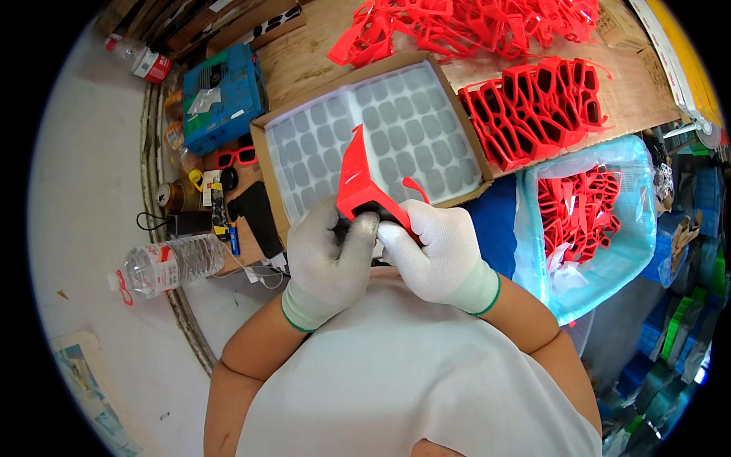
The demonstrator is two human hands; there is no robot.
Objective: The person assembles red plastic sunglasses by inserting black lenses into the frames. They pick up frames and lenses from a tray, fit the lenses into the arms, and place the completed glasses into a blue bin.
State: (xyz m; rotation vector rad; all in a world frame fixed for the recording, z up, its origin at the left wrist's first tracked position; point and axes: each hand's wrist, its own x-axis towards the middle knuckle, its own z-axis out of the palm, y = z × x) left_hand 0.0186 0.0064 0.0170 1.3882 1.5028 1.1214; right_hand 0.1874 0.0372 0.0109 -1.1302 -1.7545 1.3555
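Note:
A pair of red sunglasses [356,181] with a dark lens is held between my two gloved hands, close to my chest. My left hand [332,250], in a white glove greyed at the fingers, grips the frame with its thumb on the lens. My right hand [435,247] is closed round the other side of the frame, thumb pressed near the middle. One temple arm points up and away from me; the other's tip shows above my right hand. Just beyond stands a cardboard box [487,181] holding rows of dark lenses [396,137] under a whitish sheet.
Red frames with lenses [533,107] stand in rows at the right; loose red frames [472,27] pile up behind. A blue-lined bin [636,228] of red frames is at right. A blue metal box [228,95], plastic bottle [175,265] and black cloth-like piece [259,217] lie left.

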